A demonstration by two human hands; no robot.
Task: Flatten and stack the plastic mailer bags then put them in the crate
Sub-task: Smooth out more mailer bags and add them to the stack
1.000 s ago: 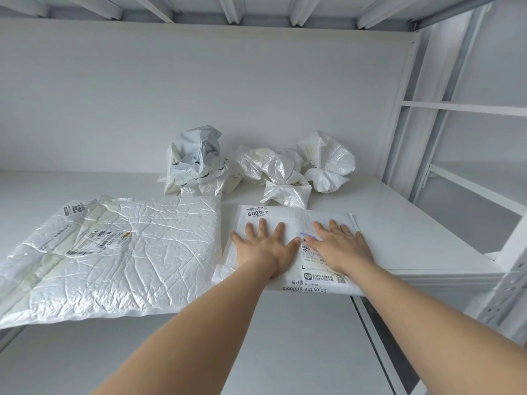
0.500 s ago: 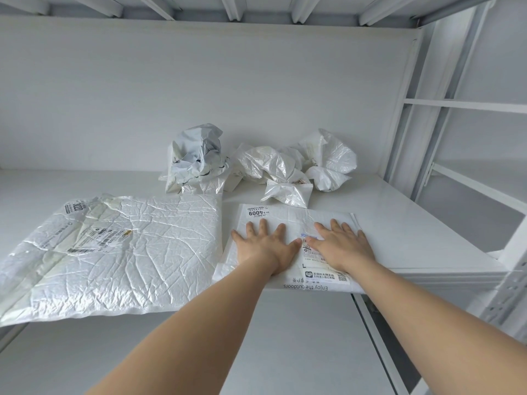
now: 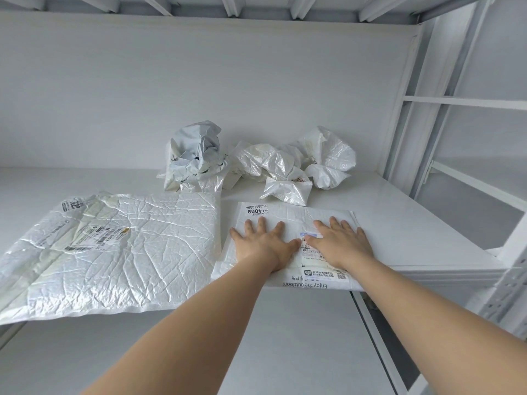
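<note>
A small white mailer bag [image 3: 291,215] printed "Enjoy the outdoors" lies flat at the shelf's front edge. My left hand [image 3: 263,242] and my right hand [image 3: 340,242] press on it side by side, fingers straight and spread. To its left lies a large flattened crinkled mailer [image 3: 122,252] with labels, its near edge hanging over the shelf front. Behind them sit crumpled mailer bags: a grey-white one [image 3: 196,158] and a cluster of white ones [image 3: 293,169]. No crate shows in view.
The white shelf [image 3: 413,223] ends in a front edge just under my wrists. White rack uprights [image 3: 407,109] and further shelves stand at the right. A lower shelf surface [image 3: 299,337] lies beneath my arms. A wall closes the back.
My hands have spread slightly apart on the small mailer, the right sliding a little to the right. The bags have not moved.
</note>
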